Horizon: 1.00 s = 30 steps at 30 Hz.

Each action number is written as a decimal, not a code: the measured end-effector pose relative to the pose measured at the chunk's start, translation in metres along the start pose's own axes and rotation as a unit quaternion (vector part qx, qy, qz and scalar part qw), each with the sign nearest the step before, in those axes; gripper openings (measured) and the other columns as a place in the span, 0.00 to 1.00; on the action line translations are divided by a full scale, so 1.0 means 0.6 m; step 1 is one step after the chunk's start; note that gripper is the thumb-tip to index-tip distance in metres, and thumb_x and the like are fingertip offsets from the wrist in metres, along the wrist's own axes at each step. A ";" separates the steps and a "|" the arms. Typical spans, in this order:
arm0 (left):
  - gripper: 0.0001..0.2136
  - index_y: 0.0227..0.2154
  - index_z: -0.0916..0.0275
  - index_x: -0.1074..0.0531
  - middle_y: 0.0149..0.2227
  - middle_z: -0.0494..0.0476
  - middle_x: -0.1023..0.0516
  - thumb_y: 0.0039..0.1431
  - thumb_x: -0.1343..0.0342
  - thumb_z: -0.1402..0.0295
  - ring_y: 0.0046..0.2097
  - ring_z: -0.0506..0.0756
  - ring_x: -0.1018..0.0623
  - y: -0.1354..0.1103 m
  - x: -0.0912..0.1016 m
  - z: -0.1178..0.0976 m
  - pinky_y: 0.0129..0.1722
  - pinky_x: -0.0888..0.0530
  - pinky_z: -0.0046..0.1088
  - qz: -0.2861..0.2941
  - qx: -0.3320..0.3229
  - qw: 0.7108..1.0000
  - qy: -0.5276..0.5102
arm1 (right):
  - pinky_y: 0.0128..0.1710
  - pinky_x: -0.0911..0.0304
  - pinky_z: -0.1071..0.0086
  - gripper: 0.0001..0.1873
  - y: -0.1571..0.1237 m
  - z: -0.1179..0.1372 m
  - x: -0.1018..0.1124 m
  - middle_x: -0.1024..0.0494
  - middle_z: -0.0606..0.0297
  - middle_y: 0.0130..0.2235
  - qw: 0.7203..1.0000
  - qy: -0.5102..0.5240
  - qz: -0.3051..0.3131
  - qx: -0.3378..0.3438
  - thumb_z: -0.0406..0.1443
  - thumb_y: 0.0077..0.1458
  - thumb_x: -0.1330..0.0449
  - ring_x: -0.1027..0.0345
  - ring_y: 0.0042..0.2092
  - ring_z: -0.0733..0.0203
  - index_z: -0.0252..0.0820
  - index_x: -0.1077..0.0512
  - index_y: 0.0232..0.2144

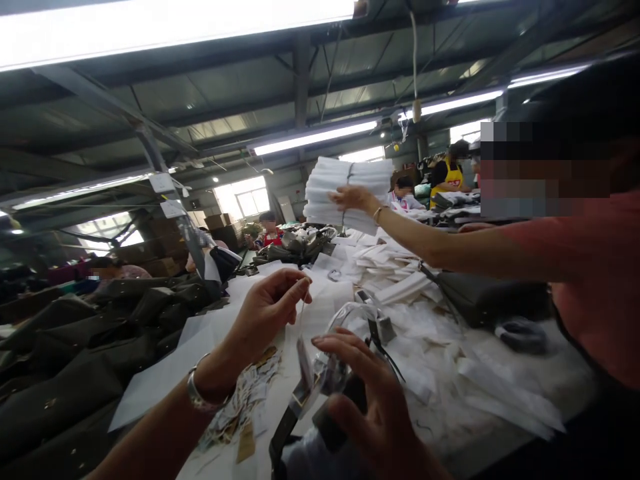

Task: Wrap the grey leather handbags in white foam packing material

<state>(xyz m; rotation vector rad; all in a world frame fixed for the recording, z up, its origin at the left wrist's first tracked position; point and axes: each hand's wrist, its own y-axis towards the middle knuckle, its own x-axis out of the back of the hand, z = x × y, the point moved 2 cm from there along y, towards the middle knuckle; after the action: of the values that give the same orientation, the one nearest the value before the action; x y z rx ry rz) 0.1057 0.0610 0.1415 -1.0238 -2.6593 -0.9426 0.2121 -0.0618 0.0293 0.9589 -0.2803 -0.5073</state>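
Note:
My left hand (273, 307), with a bracelet at the wrist, pinches a thin string at fingertip height. From the string hangs a tag (304, 363), seen nearly edge-on. Below it is a dark bag, partly hidden, with a strap (285, 427) that has a metal fitting and clear wrapping around its upper part. My right hand (373, 393) is beside the tag and over the bag, fingers spread and apart; I see nothing held in it. A pile of tags with strings (245, 407) lies on the table under my left forearm.
At the right, a co-worker's arm (440, 247) reaches across, holding a bundle of white foam sheets (320, 190). White wrapping pieces (415, 313) cover the table's right side. Dark bags (75, 373) are heaped at left beside a post (193, 240). Other people work farther back.

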 end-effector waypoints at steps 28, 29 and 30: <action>0.11 0.38 0.63 0.23 0.28 0.50 0.26 0.60 0.39 0.60 0.22 0.43 0.39 0.005 -0.034 -0.005 0.19 0.41 0.18 0.015 -0.065 0.997 0.043 | 0.63 0.40 0.57 0.21 0.015 -0.062 0.002 0.31 0.61 0.61 0.976 0.164 -0.036 -0.137 0.41 0.63 0.38 0.38 0.62 0.52 0.53 0.31 0.57; 0.10 0.38 0.63 0.23 0.28 0.50 0.25 0.60 0.39 0.61 0.22 0.42 0.39 0.006 -0.036 -0.009 0.19 0.41 0.17 0.018 -0.068 0.997 0.037 | 0.63 0.41 0.56 0.22 0.016 -0.062 0.001 0.31 0.62 0.61 0.977 0.164 -0.026 -0.137 0.42 0.63 0.37 0.39 0.63 0.52 0.54 0.32 0.58; 0.10 0.38 0.63 0.23 0.28 0.50 0.25 0.60 0.39 0.61 0.21 0.42 0.39 0.006 -0.038 -0.012 0.19 0.41 0.17 0.020 -0.071 0.997 0.029 | 0.64 0.42 0.56 0.23 0.017 -0.062 0.000 0.32 0.62 0.62 0.977 0.160 -0.018 -0.137 0.42 0.62 0.37 0.40 0.63 0.52 0.54 0.32 0.58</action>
<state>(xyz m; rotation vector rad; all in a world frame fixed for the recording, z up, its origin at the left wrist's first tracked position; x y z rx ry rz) 0.1248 0.0460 0.1417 -1.0580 -2.5457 -1.1488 0.2314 -0.0309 0.0171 0.7627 0.0969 -0.4030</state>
